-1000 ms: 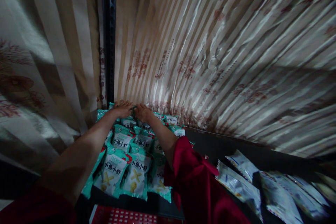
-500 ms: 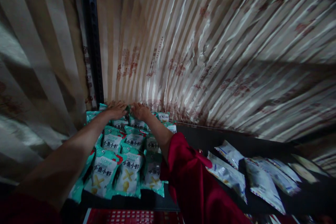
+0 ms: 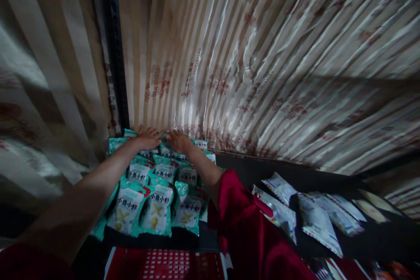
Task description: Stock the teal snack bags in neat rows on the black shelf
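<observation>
Both my arms reach to the back of a dark shelf (image 3: 249, 170). My left hand (image 3: 148, 138) lies flat, fingers spread, on the rearmost teal snack packets (image 3: 157, 203). My right hand (image 3: 179, 141) rests beside it, fingers stretched over the same back row, close to the striped cloth behind. The teal packets lie in overlapping rows from the back to the shelf's front edge. A red sleeve (image 3: 249, 223) covers my right forearm.
A striped floral curtain (image 3: 262, 61) hangs behind the shelf. A black perforated upright (image 3: 113, 48) stands at the left. White and blue snack packets (image 3: 315, 218) lie on the shelf's right part. A red plastic basket (image 3: 167, 264) sits below the front edge.
My hands stay pressed on the back row. The front teal packets have shifted slightly and the view has moved a little leftward and down.
</observation>
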Demonstrator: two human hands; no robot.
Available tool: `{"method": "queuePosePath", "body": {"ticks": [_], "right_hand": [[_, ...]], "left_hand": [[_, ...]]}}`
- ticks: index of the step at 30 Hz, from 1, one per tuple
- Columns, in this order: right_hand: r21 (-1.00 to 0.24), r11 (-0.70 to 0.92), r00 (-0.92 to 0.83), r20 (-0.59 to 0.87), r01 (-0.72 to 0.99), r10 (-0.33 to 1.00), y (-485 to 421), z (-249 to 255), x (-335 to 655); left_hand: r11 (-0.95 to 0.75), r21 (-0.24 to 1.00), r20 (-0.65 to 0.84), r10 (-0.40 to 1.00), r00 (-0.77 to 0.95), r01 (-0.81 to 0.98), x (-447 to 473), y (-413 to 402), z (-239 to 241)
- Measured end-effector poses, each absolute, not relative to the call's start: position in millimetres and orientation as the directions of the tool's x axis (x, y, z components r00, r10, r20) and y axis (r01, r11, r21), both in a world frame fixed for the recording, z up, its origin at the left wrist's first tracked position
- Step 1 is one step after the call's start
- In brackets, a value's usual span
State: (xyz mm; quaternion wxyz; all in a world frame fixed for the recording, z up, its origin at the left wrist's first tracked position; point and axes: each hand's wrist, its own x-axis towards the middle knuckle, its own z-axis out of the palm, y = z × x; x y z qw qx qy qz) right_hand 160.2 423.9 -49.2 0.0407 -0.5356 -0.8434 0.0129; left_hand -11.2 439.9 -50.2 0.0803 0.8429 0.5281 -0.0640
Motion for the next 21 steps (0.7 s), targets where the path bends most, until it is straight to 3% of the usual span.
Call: {"method": "queuePosePath", "body": {"ticks": [4, 9, 15, 18, 21], "right_hand": [[-0.080, 0.408, -0.404, 0.059, 0.910, 0.913, 402, -46, 156], [-0.101, 0.411, -0.402, 0.098, 0.906, 0.911, 391, -38, 157], [-0.163, 0.504, -0.512, -0.006, 0.848, 0.859, 381, -44, 162], [-0.174, 0.508, -0.512, 0.027, 0.843, 0.859, 382, -51, 166], [-0.188, 0.503, -0.501, 0.062, 0.843, 0.863, 384, -55, 170]], "left_hand": [[-0.412, 0.073, -0.218, 0.882, 0.418, 0.908, -10, 423, -51], [-0.464, 0.075, -0.146, 0.870, 0.470, 0.883, -18, 402, -41], [-0.425, 0.051, -0.086, 0.900, 0.428, 0.904, -4, 360, -30], [-0.473, -0.028, 0.182, 0.864, 0.470, 0.880, 11, 326, -30], [-0.473, -0.009, 0.417, 0.799, 0.433, 0.881, 20, 286, -32]]}}
